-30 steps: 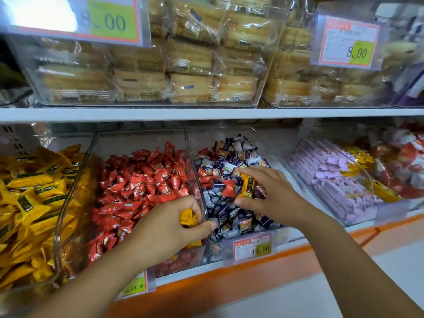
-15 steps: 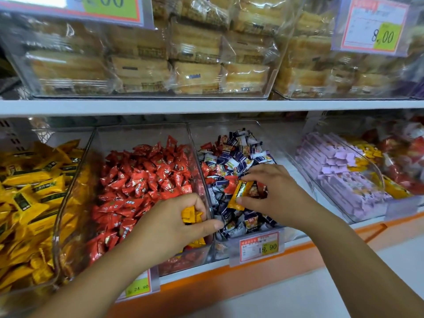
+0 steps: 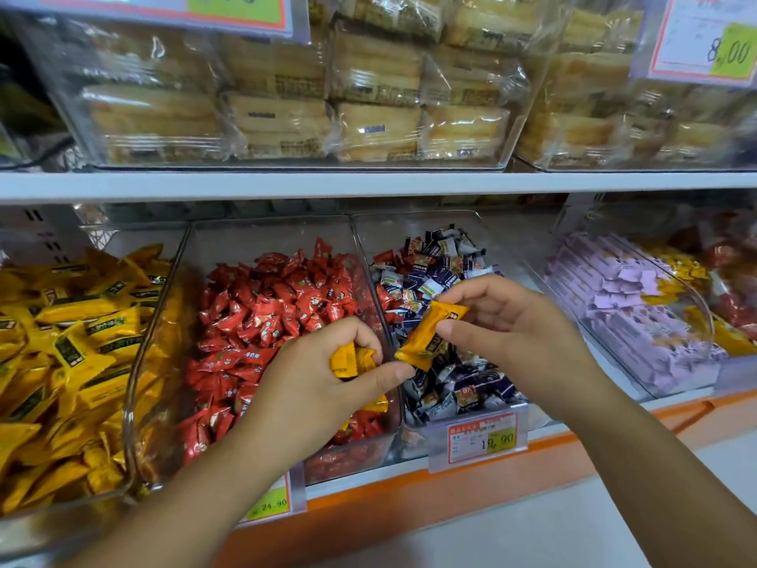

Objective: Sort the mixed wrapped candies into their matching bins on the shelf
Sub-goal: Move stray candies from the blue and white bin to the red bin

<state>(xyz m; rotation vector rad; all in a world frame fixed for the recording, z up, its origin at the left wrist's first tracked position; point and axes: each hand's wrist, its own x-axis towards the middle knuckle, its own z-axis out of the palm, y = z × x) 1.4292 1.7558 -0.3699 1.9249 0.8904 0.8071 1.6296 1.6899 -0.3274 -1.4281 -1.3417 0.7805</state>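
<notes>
Pinching candy [image 3: 430, 336], right hand [image 3: 517, 334] above 19,90 tag [image 3: 481, 439]

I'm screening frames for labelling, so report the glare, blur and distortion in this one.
Head view: glare streaks the biscuit packs and the clear bin wall; the yellow candy pinched by the right hand is fairly sharp, as is the 19.90 price tag; the upper-right price tag is soft, its small print unreadable; the shelf edge looks nearly straight, distortion mild.

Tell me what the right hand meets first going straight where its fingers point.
Likely the thumb of the left hand gripping yellow wrapped candies: the orange wrapped candy pinched by the right hand nearly touches it. Depth unclear.
</notes>
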